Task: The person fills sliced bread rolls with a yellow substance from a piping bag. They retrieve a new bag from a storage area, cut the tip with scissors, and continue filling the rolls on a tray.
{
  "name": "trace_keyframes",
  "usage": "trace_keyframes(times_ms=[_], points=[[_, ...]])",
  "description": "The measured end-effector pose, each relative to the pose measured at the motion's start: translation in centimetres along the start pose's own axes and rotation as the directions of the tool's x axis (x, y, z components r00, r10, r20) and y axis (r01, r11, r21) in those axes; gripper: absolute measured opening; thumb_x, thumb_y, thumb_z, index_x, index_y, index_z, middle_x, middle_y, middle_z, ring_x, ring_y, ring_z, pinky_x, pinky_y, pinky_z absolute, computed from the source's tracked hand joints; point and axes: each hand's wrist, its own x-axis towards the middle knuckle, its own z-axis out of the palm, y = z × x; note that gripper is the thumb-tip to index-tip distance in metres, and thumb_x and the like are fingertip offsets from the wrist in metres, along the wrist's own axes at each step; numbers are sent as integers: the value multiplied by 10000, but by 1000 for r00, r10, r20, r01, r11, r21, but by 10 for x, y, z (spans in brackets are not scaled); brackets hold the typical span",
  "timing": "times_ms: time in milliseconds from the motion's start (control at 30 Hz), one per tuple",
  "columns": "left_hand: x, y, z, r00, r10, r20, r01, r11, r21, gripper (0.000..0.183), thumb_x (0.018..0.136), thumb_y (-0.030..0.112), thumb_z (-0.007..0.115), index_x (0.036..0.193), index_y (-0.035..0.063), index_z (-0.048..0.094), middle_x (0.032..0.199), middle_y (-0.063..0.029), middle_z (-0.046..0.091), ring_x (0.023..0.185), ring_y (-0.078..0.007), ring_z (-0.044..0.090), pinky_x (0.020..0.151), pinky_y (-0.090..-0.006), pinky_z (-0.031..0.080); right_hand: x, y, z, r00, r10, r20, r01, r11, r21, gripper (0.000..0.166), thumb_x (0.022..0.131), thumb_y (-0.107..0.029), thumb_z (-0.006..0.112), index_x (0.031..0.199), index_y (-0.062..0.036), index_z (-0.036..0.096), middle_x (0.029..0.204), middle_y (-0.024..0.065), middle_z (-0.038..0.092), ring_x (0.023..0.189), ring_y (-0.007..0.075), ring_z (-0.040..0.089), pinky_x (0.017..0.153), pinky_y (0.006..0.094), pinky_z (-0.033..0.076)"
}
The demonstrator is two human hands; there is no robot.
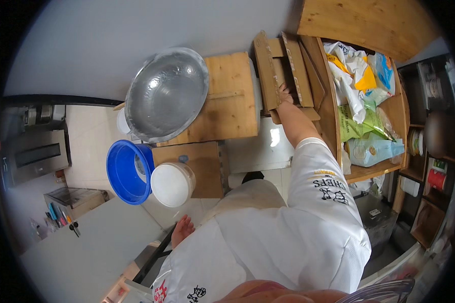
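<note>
My right hand (285, 94) reaches into an open cardboard box (305, 87) with raised flaps. Its fingers lie in the opening, close to the left flap, and whether they grip anything is unclear. Low beside my body, my left hand (182, 229) hangs with loosely curled fingers, and nothing shows in it. The box stands between a wooden board surface (231, 81) and a wooden shelf bin (331, 102). Its inside is dark, so any contents are hidden.
A large metal basin (167, 94) rests on the wooden surface. Below it stand a blue bucket (115, 181) and a white lidded bucket (172, 185). Plastic bags (364, 117) fill the shelf bin. At lower left is a grey tabletop (98, 246) with scissors (74, 227).
</note>
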Motion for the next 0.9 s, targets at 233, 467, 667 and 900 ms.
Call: trace_keyframes(times_ms=[233,467,667,900], points=[[-5,18,39,978,-93,-188,81,994,-71,359,942,183,572,1285,90,517,1057,-31,639,864,-165,585,744,-305,492,37,3,44,978,152,-143,-121,972,201,727,980,-284,486,1526,-105,41,1462,168,343,1204,372,510,860,560,497],[5,7,9,992,-90,-86,87,995,-45,332,931,198,598,1244,99,548,1037,-18,635,834,-160,574,732,-301,484,7,-4,30,827,-208,-522,166,978,-125,685,948,-351,499,1516,-122,194,1430,169,371,1159,365,520,764,551,532],[4,8,27,999,-28,-34,26,998,-54,317,930,216,605,1225,106,567,1026,-2,636,856,-149,579,751,-298,477,-61,17,-55,784,-569,-249,323,716,-619,686,909,-355,510,1494,-95,265,1526,189,268,1398,396,255,1074,588,287],[9,17,10,996,-53,66,62,988,-139,315,937,220,589,1234,117,570,1034,14,641,870,-134,575,776,-296,468,-80,41,-87,734,-676,71,352,289,-890,581,950,-356,445,1478,-129,366,1561,71,277,1467,298,119,1123,649,103]])
